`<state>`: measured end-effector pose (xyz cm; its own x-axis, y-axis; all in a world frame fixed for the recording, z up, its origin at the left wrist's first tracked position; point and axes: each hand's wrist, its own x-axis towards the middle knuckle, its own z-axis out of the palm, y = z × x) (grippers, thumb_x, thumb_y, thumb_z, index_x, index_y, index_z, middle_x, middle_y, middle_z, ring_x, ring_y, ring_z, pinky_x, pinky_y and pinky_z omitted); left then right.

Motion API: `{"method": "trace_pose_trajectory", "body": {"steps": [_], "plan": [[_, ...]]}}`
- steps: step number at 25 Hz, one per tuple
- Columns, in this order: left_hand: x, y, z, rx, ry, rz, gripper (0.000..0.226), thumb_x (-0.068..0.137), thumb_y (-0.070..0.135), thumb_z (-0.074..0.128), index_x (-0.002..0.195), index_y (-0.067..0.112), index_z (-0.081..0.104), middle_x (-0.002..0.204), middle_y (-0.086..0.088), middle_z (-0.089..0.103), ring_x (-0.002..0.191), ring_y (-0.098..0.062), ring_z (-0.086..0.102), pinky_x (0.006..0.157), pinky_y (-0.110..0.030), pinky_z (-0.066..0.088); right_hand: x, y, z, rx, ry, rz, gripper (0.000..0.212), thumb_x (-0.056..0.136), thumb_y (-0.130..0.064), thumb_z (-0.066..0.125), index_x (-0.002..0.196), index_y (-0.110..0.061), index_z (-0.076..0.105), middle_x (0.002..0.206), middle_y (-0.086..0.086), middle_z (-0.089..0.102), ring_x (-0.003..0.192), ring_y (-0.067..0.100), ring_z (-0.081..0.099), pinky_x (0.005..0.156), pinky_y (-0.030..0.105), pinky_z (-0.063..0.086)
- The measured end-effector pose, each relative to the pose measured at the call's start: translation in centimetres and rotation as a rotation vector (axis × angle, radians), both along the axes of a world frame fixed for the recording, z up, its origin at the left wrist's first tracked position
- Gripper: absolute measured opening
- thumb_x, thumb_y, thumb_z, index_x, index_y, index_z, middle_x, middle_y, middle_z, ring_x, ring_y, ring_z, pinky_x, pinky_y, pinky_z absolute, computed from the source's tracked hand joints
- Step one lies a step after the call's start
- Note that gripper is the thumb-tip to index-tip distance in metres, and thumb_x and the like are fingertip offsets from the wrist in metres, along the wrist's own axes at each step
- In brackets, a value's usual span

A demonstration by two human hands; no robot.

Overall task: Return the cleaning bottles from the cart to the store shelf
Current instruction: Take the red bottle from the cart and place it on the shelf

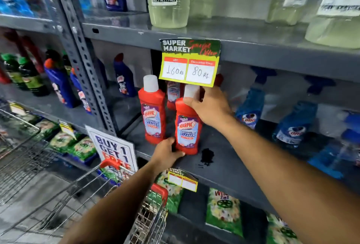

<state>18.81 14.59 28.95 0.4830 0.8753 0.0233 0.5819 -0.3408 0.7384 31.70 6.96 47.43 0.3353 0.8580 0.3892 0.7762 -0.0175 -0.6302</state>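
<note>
A red Harpic bottle (186,126) is held by both hands at the front of the grey metal shelf (224,158). The right hand (210,107) is closed over its shoulder, just under the white cap, thumb across the front; the left hand (167,152) is cupped against the base, fingers curled round the lower edge. The top-and-bottom hold is judged to steady the bottle while it is stood upright and lined up. It stands just beside a second red bottle (153,111), more red ones behind. A dark stain (206,156) marks the shelf close by. An offer tag (190,62) hangs from the shelf above. Blue spray bottles (251,107) sit to the right, blurred. The wire cart (124,195) is below; its contents cannot be told.
</note>
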Motion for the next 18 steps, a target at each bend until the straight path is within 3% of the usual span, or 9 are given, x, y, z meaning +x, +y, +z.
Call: {"method": "trace_pose_trajectory", "body": {"steps": [3, 7, 10, 12, 15, 17, 18], "plan": [[0.1, -0.8, -0.4, 0.091, -0.033, 0.049, 0.037, 0.076, 0.023, 0.066, 0.112, 0.017, 0.059, 0.109, -0.007, 0.072, 0.103, -0.027, 0.063, 0.081, -0.031, 0.050, 0.1, 0.9, -0.8, 0.062, 0.049, -0.020, 0.048, 0.081, -0.033, 0.069, 0.122, -0.013, 0.055, 0.125, 0.008, 0.064, 0.111, 0.026, 0.058, 0.074, 0.015, 0.031], [-1.6, -3.6, -1.2, 0.187, -0.147, 0.123, 0.035, 0.083, 0.017, 0.059, 0.118, 0.017, 0.060, 0.104, -0.007, 0.073, 0.092, -0.025, 0.065, 0.074, -0.024, 0.048, 0.0, 2.0, -1.7, 0.158, -0.007, -0.002, 0.052, 0.079, -0.031, 0.072, 0.123, -0.010, 0.055, 0.125, 0.009, 0.064, 0.111, 0.022, 0.056, 0.081, 0.018, 0.034], [-6.5, -6.4, -3.4, 0.007, -0.292, 0.302, 0.023, 0.081, 0.019, 0.067, 0.104, 0.021, 0.068, 0.088, 0.004, 0.073, 0.074, -0.012, 0.066, 0.069, -0.023, 0.054, 0.2, 2.4, -3.5, 0.177, 0.006, 0.045, 0.056, 0.079, -0.038, 0.067, 0.126, -0.013, 0.050, 0.128, 0.009, 0.061, 0.116, 0.025, 0.056, 0.093, 0.028, 0.042], [-11.9, -8.0, -6.2, -0.151, -0.298, 0.479, 0.020, 0.078, 0.020, 0.070, 0.098, 0.025, 0.068, 0.086, 0.009, 0.070, 0.074, -0.013, 0.067, 0.063, -0.024, 0.057, -0.1, 2.3, -5.0, 0.216, 0.032, 0.111, 0.058, 0.083, -0.040, 0.060, 0.132, -0.014, 0.042, 0.134, 0.008, 0.054, 0.124, 0.025, 0.051, 0.103, 0.038, 0.041], [-21.7, -11.1, -11.4, -0.381, -0.154, 0.805, 0.032, 0.078, 0.021, 0.072, 0.108, 0.014, 0.063, 0.103, -0.006, 0.070, 0.089, -0.027, 0.066, 0.073, -0.033, 0.053, -0.4, 1.0, -8.6, 0.337, 0.026, 0.092, 0.075, 0.088, -0.037, 0.056, 0.145, -0.004, 0.020, 0.150, 0.007, 0.027, 0.142, 0.021, 0.028, 0.118, 0.045, 0.023], [-27.1, -14.1, -14.0, -0.581, -0.027, 0.980, 0.042, 0.075, 0.028, 0.072, 0.108, 0.003, 0.062, 0.103, -0.019, 0.069, 0.094, -0.036, 0.065, 0.077, -0.037, 0.047, -1.4, -0.7, -11.5, 0.420, -0.076, 0.029, 0.075, 0.090, -0.039, 0.055, 0.144, 0.001, 0.022, 0.152, 0.021, 0.021, 0.144, 0.032, 0.022, 0.116, 0.055, 0.019], [-29.4, -16.0, -15.3, -0.679, -0.037, 1.077, 0.047, 0.069, 0.035, 0.072, 0.099, 0.000, 0.064, 0.094, -0.026, 0.070, 0.089, -0.040, 0.066, 0.072, -0.039, 0.047, -3.3, -1.6, -13.2, 0.431, -0.080, 0.086, 0.069, 0.090, -0.036, 0.055, 0.143, -0.002, 0.027, 0.149, 0.027, 0.025, 0.141, 0.040, 0.025, 0.113, 0.060, 0.022]]}}
